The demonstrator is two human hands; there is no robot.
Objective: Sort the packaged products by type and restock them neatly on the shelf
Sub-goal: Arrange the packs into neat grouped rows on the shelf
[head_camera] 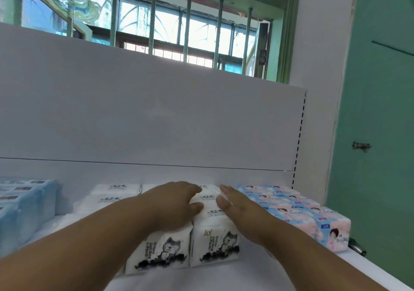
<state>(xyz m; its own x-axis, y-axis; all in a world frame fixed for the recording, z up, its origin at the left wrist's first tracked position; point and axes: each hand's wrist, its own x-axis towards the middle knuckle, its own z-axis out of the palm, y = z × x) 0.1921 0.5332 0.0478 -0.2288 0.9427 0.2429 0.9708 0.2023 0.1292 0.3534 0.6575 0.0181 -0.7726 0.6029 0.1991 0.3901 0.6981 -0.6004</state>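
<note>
On the white shelf, both hands rest with straight fingers on white tissue packs printed "kol" with a dog: left hand, right hand. Pink-blue packs sit just right.

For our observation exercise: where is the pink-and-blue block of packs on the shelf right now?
In the head view, the pink-and-blue packs sit at the shelf's right end, directly right of the white dog-print packs, beside the right hand.
</note>
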